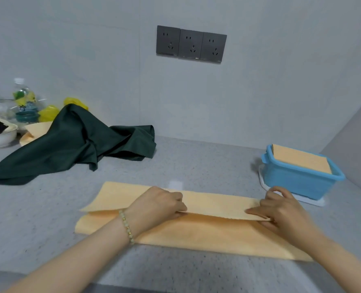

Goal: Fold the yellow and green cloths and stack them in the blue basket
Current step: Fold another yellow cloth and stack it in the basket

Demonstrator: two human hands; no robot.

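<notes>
A yellow cloth (207, 235) lies on the grey counter in front of me, its far half doubled over toward me. My left hand (160, 205) pinches the folded-over edge near the middle. At the right end, my right hand (281, 208) grips the same edge. A dark green cloth (74, 144) lies crumpled at the back left. The blue basket (296, 180) stands at the right on a white lid and holds a folded yellow cloth (302, 158) on top.
A white bowl (0, 138), a water bottle (25, 102) and yellow bags (48, 113) crowd the back left corner, with another yellow cloth (35, 132) partly under the green one. Three wall sockets (191, 45) are above. A wall closes the right side.
</notes>
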